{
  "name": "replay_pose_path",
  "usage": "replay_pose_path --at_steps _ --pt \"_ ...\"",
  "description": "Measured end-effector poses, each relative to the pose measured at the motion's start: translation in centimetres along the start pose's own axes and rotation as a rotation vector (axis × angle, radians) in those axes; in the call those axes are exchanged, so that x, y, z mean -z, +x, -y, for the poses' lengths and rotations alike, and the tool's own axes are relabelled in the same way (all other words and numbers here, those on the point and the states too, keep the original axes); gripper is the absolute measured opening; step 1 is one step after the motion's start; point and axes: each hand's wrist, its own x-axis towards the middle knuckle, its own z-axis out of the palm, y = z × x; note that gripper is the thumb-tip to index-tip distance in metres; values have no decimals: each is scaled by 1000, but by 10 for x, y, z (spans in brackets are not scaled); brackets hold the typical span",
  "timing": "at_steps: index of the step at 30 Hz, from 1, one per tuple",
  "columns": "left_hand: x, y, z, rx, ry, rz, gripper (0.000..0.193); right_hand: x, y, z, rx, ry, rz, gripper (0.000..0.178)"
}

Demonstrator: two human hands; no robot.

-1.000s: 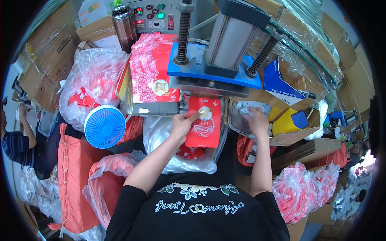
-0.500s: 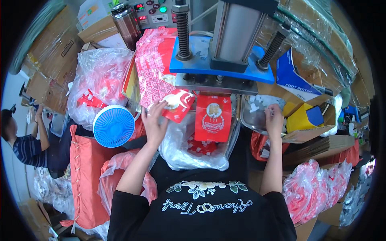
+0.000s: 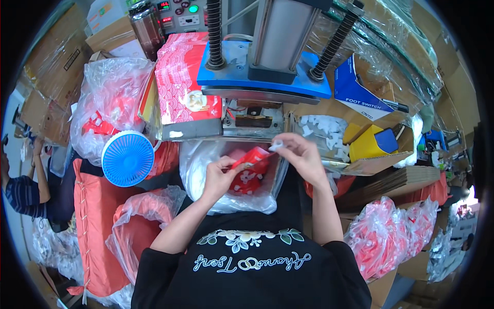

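My left hand [image 3: 219, 177] pinches a red printed pouch [image 3: 253, 156] above a bin lined with clear plastic [image 3: 198, 167]. Between the fingertips of my right hand [image 3: 303, 157] is a small white plastic piece [image 3: 276, 146], close to the pouch's edge; whether they touch I cannot tell. Red pouches [image 3: 247, 182] with white marks lie inside the bin. Behind my hands, the press's blue plate [image 3: 234, 72] stands raised over a metal lower die [image 3: 254, 121]. Left of the press lies a stack of red patterned pouches [image 3: 180, 98].
A tray of small white plastic pieces [image 3: 324, 131] sits at the right, beside a yellow and blue box [image 3: 373, 141]. A blue fan [image 3: 127, 158] and a plastic bag of red pieces [image 3: 110, 103] are at the left. Another person [image 3: 25, 185] is at the far left.
My left hand brought a pouch from the stack, and my right hand came from the tray with a white piece. The press plate rose; the pouch hanging below it is gone from there.
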Motion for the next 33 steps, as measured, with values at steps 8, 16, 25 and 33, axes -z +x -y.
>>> replay_pose_path --at_steps 8,16,25,33 --pt "1 3 9 44 -48 149 21 -20 14 -20 -99 168 42 27" --pt "-24 51 -32 310 -437 -32 27 62 23 -25 96 -757 -501 25" --pt "-6 76 -18 104 -123 -21 23 60 30 -52 147 -1112 -403 30" --pt "78 56 -1 -439 1007 -201 58 76 20 -58 119 -559 -431 23"
